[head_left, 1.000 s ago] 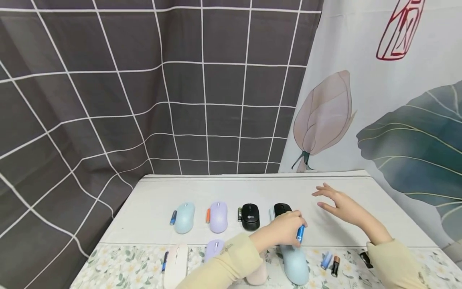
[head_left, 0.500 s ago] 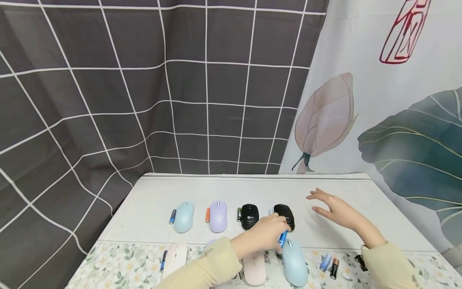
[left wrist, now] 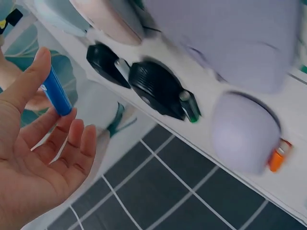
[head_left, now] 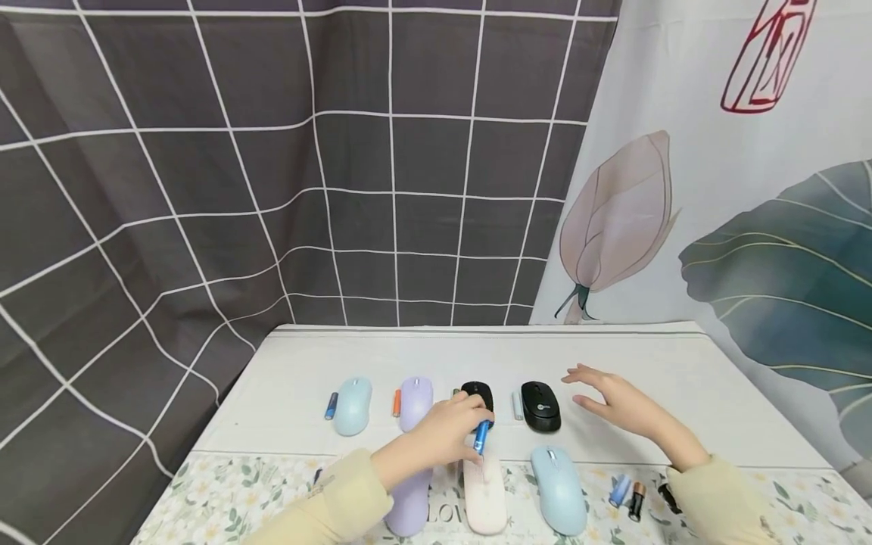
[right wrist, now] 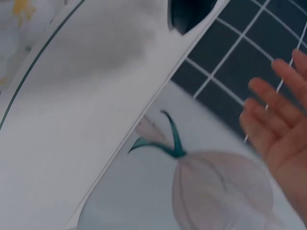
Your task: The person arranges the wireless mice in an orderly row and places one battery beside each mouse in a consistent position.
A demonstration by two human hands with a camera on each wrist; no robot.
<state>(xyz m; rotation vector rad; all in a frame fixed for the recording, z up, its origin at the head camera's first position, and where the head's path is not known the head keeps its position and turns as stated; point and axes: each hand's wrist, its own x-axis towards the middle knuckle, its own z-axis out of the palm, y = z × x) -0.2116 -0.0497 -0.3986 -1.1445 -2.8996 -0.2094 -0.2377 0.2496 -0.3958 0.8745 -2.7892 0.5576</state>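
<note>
My left hand (head_left: 450,430) pinches a blue battery (head_left: 481,437) between thumb and fingertips, above the gap between a black mouse (head_left: 480,390) and a pale pink mouse (head_left: 484,496). In the left wrist view the thumb presses one end of that battery and fingertips the other. My right hand (head_left: 613,401) hovers with relaxed fingers and holds nothing, right of another black mouse (head_left: 541,406). A purple mouse (head_left: 409,507) lies partly under the left forearm in the head view. A light blue mouse (head_left: 559,490) lies right of the pink one.
Along the back row are a light blue mouse (head_left: 353,406) beside a blue battery (head_left: 331,406), and a purple mouse (head_left: 416,397) beside an orange battery (head_left: 397,403). A pale battery (head_left: 518,406) lies by the right black mouse. Front right holds a light-blue battery (head_left: 620,490) and a black-and-copper battery (head_left: 636,502).
My left hand has moved left with the blue battery, from over the front light blue mouse to near the pink one. My right hand has drifted slightly left, its fingers still relaxed.
</note>
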